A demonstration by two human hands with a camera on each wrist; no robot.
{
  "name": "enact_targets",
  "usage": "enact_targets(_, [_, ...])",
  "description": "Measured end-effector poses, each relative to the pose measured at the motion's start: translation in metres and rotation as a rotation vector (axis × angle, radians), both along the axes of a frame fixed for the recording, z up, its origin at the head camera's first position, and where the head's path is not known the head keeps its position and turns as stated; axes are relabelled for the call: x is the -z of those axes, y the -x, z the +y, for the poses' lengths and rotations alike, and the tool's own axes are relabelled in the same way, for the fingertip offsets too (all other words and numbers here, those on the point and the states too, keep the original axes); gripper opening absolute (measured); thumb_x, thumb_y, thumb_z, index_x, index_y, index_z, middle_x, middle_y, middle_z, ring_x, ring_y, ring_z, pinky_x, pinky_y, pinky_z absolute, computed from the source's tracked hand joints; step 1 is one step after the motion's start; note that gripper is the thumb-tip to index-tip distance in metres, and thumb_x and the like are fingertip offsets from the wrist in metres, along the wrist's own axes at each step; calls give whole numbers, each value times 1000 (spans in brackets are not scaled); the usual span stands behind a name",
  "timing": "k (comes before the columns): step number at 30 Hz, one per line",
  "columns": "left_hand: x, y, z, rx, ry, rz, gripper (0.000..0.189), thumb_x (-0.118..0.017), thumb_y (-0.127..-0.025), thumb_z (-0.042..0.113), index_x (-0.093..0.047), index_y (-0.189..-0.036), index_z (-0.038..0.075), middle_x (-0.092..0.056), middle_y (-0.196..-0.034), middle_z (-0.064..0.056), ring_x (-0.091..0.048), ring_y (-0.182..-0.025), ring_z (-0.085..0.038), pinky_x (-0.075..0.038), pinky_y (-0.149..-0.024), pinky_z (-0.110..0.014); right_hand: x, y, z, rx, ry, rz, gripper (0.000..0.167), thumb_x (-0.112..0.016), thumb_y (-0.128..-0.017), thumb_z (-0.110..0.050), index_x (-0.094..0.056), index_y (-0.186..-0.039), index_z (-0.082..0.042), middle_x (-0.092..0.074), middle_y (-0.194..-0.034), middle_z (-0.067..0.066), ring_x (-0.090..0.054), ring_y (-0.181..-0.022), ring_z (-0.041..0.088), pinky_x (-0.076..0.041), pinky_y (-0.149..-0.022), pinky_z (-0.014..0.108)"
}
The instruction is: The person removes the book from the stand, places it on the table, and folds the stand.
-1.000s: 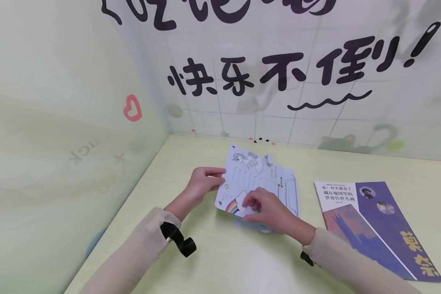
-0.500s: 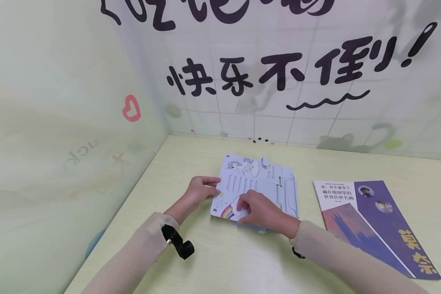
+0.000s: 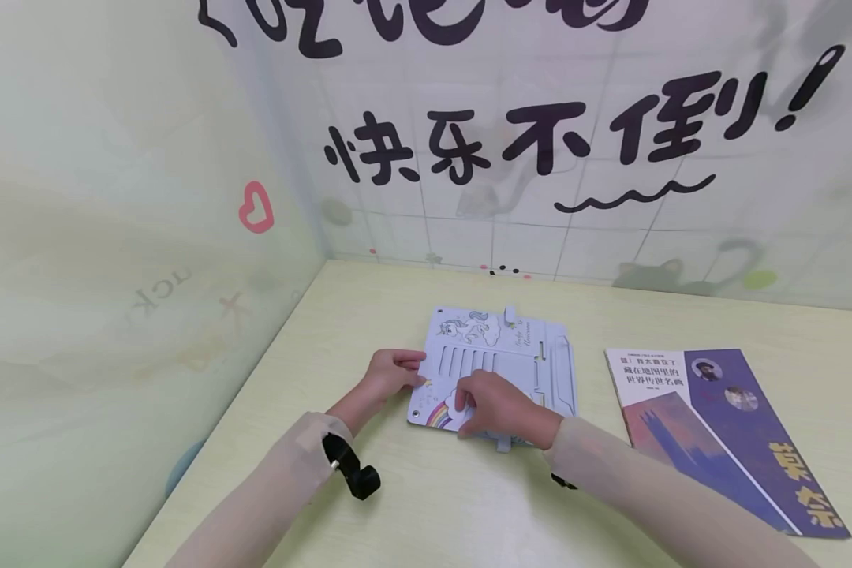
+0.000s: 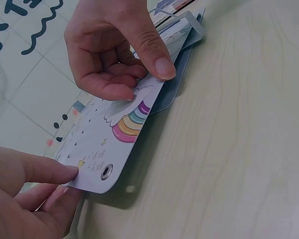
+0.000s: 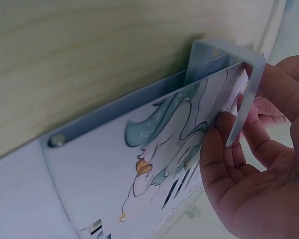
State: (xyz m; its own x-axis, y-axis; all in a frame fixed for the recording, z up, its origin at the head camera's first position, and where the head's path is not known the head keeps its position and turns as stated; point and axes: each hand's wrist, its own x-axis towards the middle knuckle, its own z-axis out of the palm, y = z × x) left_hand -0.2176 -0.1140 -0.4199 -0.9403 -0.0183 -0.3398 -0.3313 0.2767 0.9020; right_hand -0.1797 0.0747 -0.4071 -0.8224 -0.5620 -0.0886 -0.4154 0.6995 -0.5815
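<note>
A white folding book stand [image 3: 518, 371], printed with a unicorn and a rainbow, lies slightly off the table at its left side. My left hand [image 3: 390, 375] pinches its left edge; in the left wrist view, fingers lie above and below the panel [image 4: 114, 154] near a metal eyelet. At the near edge, my right hand [image 3: 497, 406] grips the panel beside the rainbow, its thumb at the rim and its fingers bent over the top. A pale bent page clip [image 5: 249, 82] stands out in front of the right fingers in the right wrist view.
A purple and white book [image 3: 724, 442] lies flat to the right on the pale wooden table [image 3: 397, 513]. A printed wall covering [image 3: 426, 205] rises behind the table, and another sheet [image 3: 113, 300] borders its left side.
Both hands have lowered the stand's raised panel toward the table and slightly toward me. The right hand has slid a little left with it. The book has stayed put.
</note>
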Motion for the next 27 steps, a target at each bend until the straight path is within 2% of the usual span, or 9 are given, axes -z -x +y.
enact_targets(8, [5,1,-1,3,-10,-2,39,-66,-74,-12,-63,-111,-2,-63,-99,-12,-59,-87,-17,-53,-73,-26,-4,-1,-3,15,-34,-54,29,-83,-64,-15,-56,-75,-13,-50,-74,2,-44,-70,16,-38,-62,27])
enact_targets(15, [6,1,-1,7,-8,-9,38,-66,-75,-11,-63,-112,-1,-62,-102,-12,-58,-87,-17,-53,-70,-25,-10,-1,6,37,10,-68,22,-78,-70,-9,-62,-85,-11,-53,-79,0,-46,-75,16,-42,-68,29])
enact_targets(22, [6,2,-1,8,-6,-25,39,-67,-76,-10,-63,-113,0,-60,-103,-12,-58,-84,-17,-53,-67,-25,-22,0,36,112,56,-72,22,-75,-72,-5,-65,-92,-6,-58,-82,2,-52,-76,16,-46,-69,28])
enact_targets(27, [7,2,-4,10,-3,-31,39,-67,-76,-9,-62,-114,1,-60,-105,-13,-59,-84,-18,-54,-67,-26,-31,-1,69,154,92,-33,24,-73,-74,-6,-64,-96,-3,-60,-86,6,-55,-79,17,-49,-71,30])
